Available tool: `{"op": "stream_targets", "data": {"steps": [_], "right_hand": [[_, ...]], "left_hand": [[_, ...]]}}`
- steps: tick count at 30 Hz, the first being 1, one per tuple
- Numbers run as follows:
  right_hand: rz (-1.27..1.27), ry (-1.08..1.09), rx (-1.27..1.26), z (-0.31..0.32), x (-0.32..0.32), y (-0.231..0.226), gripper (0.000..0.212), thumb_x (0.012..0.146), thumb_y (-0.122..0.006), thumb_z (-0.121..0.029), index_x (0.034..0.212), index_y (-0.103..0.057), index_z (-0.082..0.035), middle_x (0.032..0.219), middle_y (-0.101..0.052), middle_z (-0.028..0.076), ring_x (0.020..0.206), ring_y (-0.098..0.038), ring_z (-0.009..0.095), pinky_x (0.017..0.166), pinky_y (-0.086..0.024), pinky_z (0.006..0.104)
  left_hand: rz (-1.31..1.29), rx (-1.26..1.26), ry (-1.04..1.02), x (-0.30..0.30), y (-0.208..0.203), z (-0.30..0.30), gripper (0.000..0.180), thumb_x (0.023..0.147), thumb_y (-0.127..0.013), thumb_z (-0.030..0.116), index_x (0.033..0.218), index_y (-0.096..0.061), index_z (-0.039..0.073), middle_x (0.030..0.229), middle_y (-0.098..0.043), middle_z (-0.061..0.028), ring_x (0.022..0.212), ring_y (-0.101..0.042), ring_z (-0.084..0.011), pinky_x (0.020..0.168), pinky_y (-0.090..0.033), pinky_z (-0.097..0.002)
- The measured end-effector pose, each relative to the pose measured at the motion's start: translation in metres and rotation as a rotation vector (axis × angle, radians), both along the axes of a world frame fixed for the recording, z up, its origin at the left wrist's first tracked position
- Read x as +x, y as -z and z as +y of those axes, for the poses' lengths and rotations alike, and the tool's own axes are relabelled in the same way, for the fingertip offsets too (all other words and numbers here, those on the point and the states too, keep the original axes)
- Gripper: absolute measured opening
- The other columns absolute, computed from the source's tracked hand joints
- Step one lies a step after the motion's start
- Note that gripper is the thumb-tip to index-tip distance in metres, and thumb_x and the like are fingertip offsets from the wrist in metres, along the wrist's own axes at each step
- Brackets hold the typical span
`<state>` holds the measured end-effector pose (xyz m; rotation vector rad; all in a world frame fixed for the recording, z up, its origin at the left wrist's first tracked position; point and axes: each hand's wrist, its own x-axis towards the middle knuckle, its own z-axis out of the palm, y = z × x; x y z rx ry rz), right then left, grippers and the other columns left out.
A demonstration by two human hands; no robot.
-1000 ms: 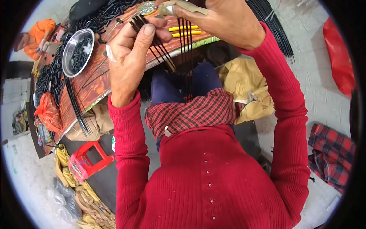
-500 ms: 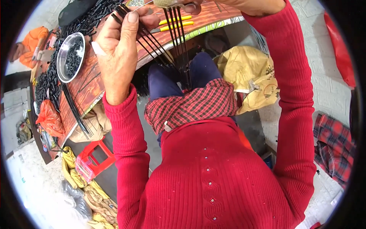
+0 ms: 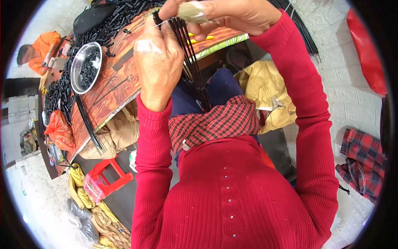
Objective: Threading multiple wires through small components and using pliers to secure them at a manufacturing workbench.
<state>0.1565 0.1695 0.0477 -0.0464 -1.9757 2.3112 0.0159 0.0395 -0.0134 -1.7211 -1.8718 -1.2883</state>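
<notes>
My left hand (image 3: 159, 66), with a white plaster on one finger, pinches the top of a bundle of thin black rods (image 3: 191, 62) that hang down toward my lap. My right hand (image 3: 230, 14) holds a pale, cloth-wrapped handle (image 3: 191, 11) right above the same bundle, its fingers closed around it. A thin pale thread (image 3: 145, 30) runs from the hands to the left. Both hands meet over the near edge of a reddish wooden table (image 3: 124, 89).
A metal bowl of small black rings (image 3: 86, 66) stands on the table among heaps of black parts (image 3: 112, 23) and long black rods (image 3: 87, 120). A person in orange (image 3: 39, 52) sits at the far left. A red stool (image 3: 107, 180) and yellow sacks (image 3: 265, 93) lie below.
Both hands and the rod bundle have shifted rightward and nearer in view. The fanned-out rods are now gathered closer together under my left fingers.
</notes>
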Motion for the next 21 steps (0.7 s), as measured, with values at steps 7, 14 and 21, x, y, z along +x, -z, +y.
{"op": "stream_targets", "data": {"steps": [7,14,21], "right_hand": [[0.091,0.107,-0.262,-0.016,0.002,0.026,0.048,0.088,-0.071,-0.025,0.127,-0.056,-0.001,0.096,-0.068,0.007,0.083,-0.069,0.017,0.075,-0.058,0.0302],[0.239,0.371,0.169,-0.008,-0.017,0.046,0.027,0.09,-0.069,-0.017,0.11,-0.066,0.002,0.093,-0.067,0.003,0.082,-0.06,0.008,0.074,-0.051,0.0236],[0.255,0.464,0.568,-0.005,-0.011,0.054,0.029,0.094,-0.059,-0.019,0.112,-0.062,0.003,0.096,-0.067,0.004,0.092,-0.061,0.01,0.083,-0.05,0.0261]], "left_hand": [[-0.011,-0.013,-0.033,-0.003,-0.002,0.002,0.018,0.092,-0.044,0.002,0.1,-0.059,-0.002,0.083,-0.064,-0.0226,0.077,-0.063,-0.0408,0.067,-0.048,-0.0444],[-0.116,-0.052,0.053,0.0,-0.006,0.004,0.017,0.097,-0.046,0.008,0.1,-0.059,-0.003,0.081,-0.062,-0.0212,0.075,-0.059,-0.0389,0.066,-0.046,-0.0424],[-0.348,-0.066,0.12,0.003,-0.01,-0.006,0.015,0.099,-0.048,0.012,0.102,-0.056,0.0,0.073,-0.06,-0.0136,0.062,-0.059,-0.0231,0.057,-0.046,-0.0355]]}}
